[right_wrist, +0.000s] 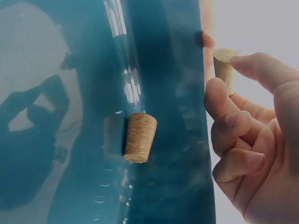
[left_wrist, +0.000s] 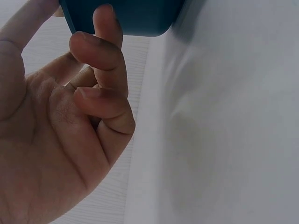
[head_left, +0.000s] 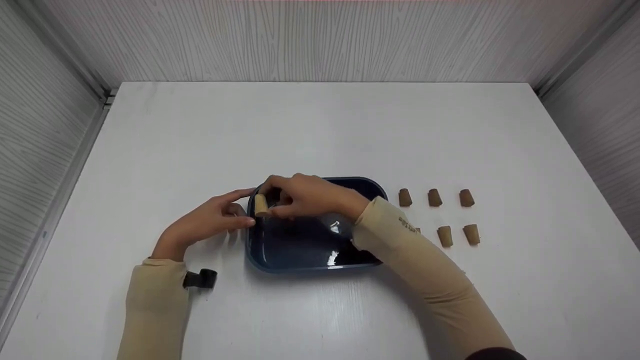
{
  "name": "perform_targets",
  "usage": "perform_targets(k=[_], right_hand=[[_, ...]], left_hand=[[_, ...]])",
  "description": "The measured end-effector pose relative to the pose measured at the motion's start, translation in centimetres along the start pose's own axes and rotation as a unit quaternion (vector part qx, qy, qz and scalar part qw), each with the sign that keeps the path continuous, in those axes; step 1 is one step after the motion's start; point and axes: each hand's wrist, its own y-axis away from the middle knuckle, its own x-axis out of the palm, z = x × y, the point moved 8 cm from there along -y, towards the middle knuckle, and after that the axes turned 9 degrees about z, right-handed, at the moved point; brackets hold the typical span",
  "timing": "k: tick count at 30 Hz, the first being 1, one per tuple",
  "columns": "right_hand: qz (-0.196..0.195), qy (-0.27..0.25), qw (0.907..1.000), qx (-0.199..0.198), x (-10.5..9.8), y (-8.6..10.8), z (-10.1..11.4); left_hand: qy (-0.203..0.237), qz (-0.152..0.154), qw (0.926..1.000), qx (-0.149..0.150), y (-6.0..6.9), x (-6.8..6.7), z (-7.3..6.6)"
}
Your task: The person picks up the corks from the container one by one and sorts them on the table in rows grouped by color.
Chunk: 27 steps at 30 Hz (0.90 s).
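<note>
A cork stopper (head_left: 261, 205) is pinched between the thumb and fingers of my right hand (head_left: 312, 196), above the left end of a dark blue tray (head_left: 300, 270). In the right wrist view this held cork (right_wrist: 224, 70) stands with its wide end up. Another cork (right_wrist: 141, 138) lies inside the tray, hidden by my right hand in the head view. My left hand (head_left: 212, 219) holds the tray's left rim, thumb over the edge and index finger farther back. The left wrist view shows its other fingers (left_wrist: 105, 58) curled by the tray's outer wall.
Right of the tray, several corks lie in two rows; the back row includes a darker cork (head_left: 435, 197), the front row a lighter cork (head_left: 471, 234). One front cork is mostly hidden behind my right sleeve (head_left: 410, 255). A black strap piece (head_left: 201, 279) sticks out from my left sleeve.
</note>
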Motion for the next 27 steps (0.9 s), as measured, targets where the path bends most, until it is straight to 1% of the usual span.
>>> perform_targets(k=[3,6,9,13,15,19,22,27], right_hand=[[-0.018,0.012,0.9998,0.002,-0.7,0.3,0.1],[-0.029,0.013,0.9995,0.001,-1.4,0.8,0.1],[-0.039,0.001,0.9992,-0.008,-2.2,1.5,0.5],[-0.058,0.001,0.9979,-0.027,-3.2,2.4,1.0],[-0.067,0.008,0.9973,-0.031,-3.6,2.8,1.2],[-0.072,0.006,0.997,-0.03,-4.1,3.7,1.3],[-0.079,0.003,0.9964,-0.031,-4.7,4.5,1.5],[-0.1,0.012,0.9941,-0.039,-5.9,6.4,1.8]], left_hand=[[0.004,0.0,1.0,0.0,0.1,0.0,0.0],[0.009,0.001,1.0,-0.002,0.1,0.1,0.1],[0.012,0.001,0.9999,-0.006,0.0,0.2,0.1],[0.008,-0.001,0.9999,-0.009,0.0,0.0,-0.2],[0.006,-0.002,0.9999,-0.009,-0.1,0.0,-0.2],[0.004,-0.001,0.9999,-0.011,-0.2,0.1,-0.2],[0.002,0.0,0.9999,-0.011,-0.3,0.1,-0.2],[-0.002,-0.002,0.9999,-0.012,-0.3,0.1,-0.3]])
